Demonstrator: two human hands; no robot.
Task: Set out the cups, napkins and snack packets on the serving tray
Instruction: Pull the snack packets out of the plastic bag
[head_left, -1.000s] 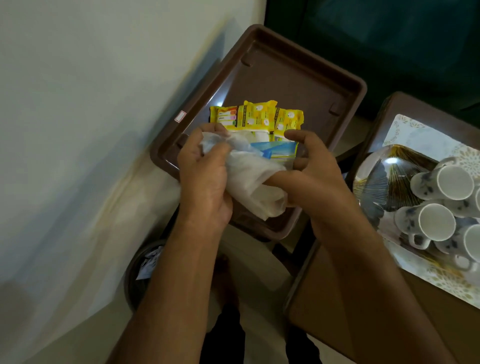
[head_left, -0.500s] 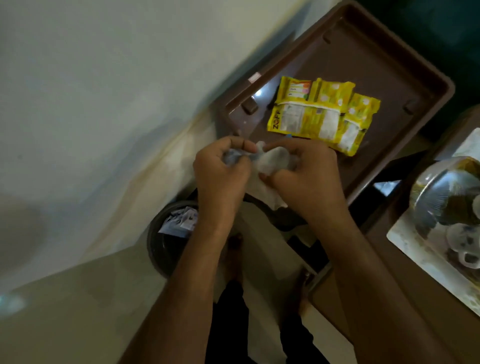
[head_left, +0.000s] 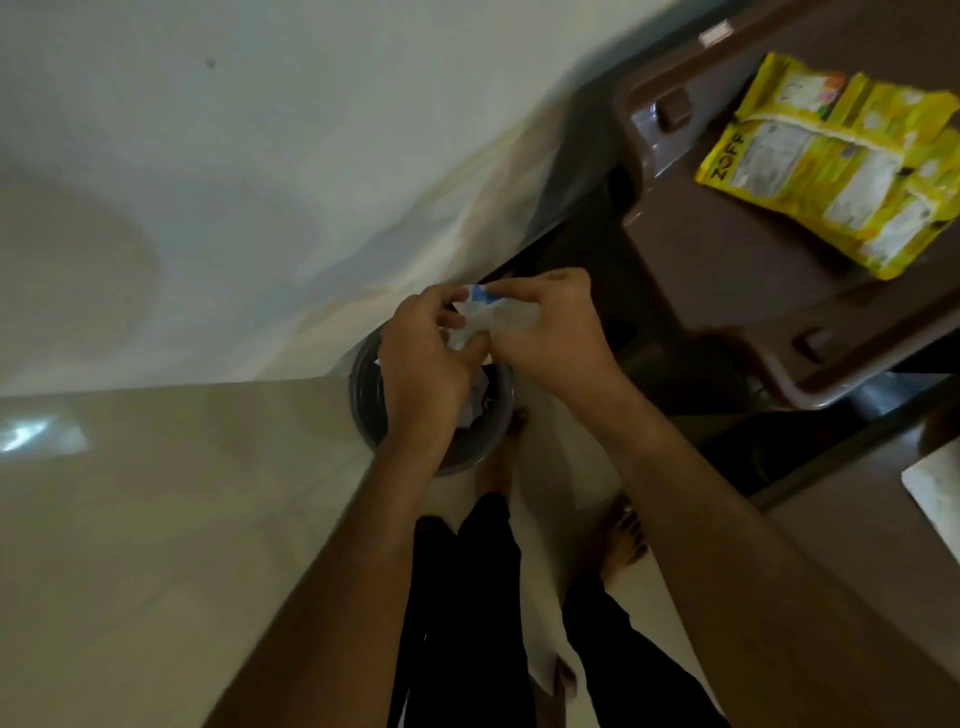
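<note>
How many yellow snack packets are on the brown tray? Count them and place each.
3, overlapping in a row on the brown tray: the left packet, the middle packet lying over it, and the right packet, cut off by the frame edge. More may lie hidden beyond.

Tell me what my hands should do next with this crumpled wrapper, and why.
Probably let go of it: both the left hand and right hand pinch the crumpled clear plastic wrapper right above the round dark waste bin, which already holds scraps, so it should fall in.
</note>
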